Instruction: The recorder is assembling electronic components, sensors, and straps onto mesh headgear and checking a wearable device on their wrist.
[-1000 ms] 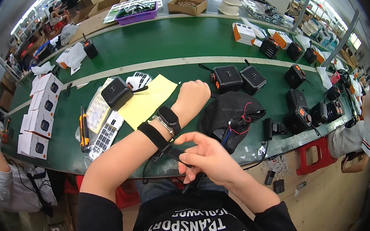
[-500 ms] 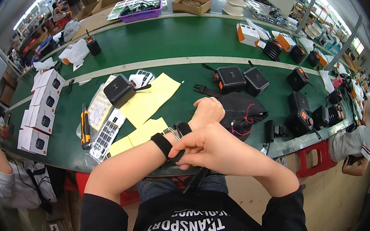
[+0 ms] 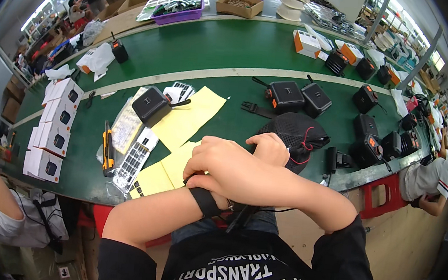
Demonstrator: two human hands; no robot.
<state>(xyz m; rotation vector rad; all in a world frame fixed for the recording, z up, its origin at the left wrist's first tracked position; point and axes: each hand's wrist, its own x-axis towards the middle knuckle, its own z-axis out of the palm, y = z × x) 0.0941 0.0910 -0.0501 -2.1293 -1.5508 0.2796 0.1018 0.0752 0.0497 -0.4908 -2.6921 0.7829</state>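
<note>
The right hand point(image 3: 227, 164) lies across the left wrist, its grip closed around a black wrist strap point(image 3: 205, 202) that wraps that wrist, just above the near edge of the green table point(image 3: 227, 48). The left hand point(image 3: 269, 147) is curled into a loose fist, holding nothing visible. Just beyond it sits a black mesh pouch point(image 3: 292, 133). Yellow paper sheets point(image 3: 188, 120) lie to the left, near a black boxy device point(image 3: 152, 106).

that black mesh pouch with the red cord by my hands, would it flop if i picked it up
Probably floppy: the black mesh pouch lies slumped on the green table. Likely light, as thin netting. Its red cord trails loose and could snag.
</note>
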